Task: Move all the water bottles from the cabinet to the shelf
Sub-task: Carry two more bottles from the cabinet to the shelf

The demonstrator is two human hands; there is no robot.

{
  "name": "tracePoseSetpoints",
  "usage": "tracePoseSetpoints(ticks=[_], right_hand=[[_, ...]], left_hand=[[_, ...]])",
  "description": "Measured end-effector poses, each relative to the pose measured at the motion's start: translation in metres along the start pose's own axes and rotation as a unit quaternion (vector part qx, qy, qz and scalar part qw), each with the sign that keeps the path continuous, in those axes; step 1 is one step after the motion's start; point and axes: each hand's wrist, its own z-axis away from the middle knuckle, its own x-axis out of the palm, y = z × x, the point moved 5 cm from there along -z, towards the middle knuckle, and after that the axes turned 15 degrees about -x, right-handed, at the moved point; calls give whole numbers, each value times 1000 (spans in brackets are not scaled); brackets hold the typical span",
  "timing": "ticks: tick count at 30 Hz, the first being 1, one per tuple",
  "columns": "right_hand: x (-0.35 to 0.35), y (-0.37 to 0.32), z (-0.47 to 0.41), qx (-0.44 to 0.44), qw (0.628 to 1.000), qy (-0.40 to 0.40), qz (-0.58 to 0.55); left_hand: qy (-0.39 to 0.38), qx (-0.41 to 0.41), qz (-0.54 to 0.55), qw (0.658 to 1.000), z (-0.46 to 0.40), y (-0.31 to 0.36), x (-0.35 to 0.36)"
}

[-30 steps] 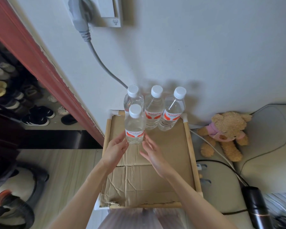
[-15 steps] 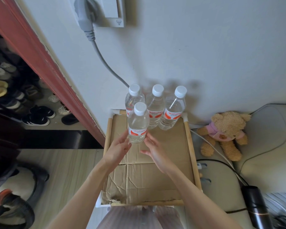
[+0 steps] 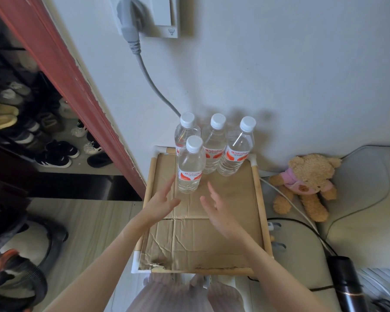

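Observation:
Several clear water bottles with white caps and red-and-white labels stand on the shelf (image 3: 261, 212), a wooden frame topped with brown cardboard. Three bottles (image 3: 214, 154) line the back edge against the wall. A fourth bottle (image 3: 190, 170) stands upright just in front of the leftmost one. My left hand (image 3: 161, 202) hovers open just left of and below that front bottle, fingers straight and apart from it. My right hand (image 3: 215, 208) is open to its lower right, also apart from it.
A grey cable (image 3: 149, 77) runs from a wall socket down behind the bottles. A teddy bear (image 3: 306, 185) lies right of the shelf on a pale cushion. A black flask (image 3: 347, 287) stands at bottom right. Shoes (image 3: 56, 154) sit past the red door frame at left.
Both hands have let go of the front bottle and drawn back toward me, fingers spread. The bottle now stands alone, slightly further right than a second ago.

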Motion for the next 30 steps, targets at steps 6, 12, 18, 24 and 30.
tracePoseSetpoints(ticks=[6, 12, 18, 24, 30], right_hand=[[-2, 4, 15, -131, 919, -133, 347], [34, 6, 35, -288, 793, -249, 476], [124, -38, 85, -448, 668, -385, 453], [254, -63, 220, -588, 497, -475, 426], [371, -38, 429, -660, 342, -554, 373]], left_hand=[[193, 50, -243, 949, 59, -36, 8], [325, -74, -291, 897, 153, -107, 39], [456, -213, -228, 833, 280, -185, 69], [571, -344, -92, 739, 435, -266, 138], [657, -468, 96, 583, 613, -372, 271]])
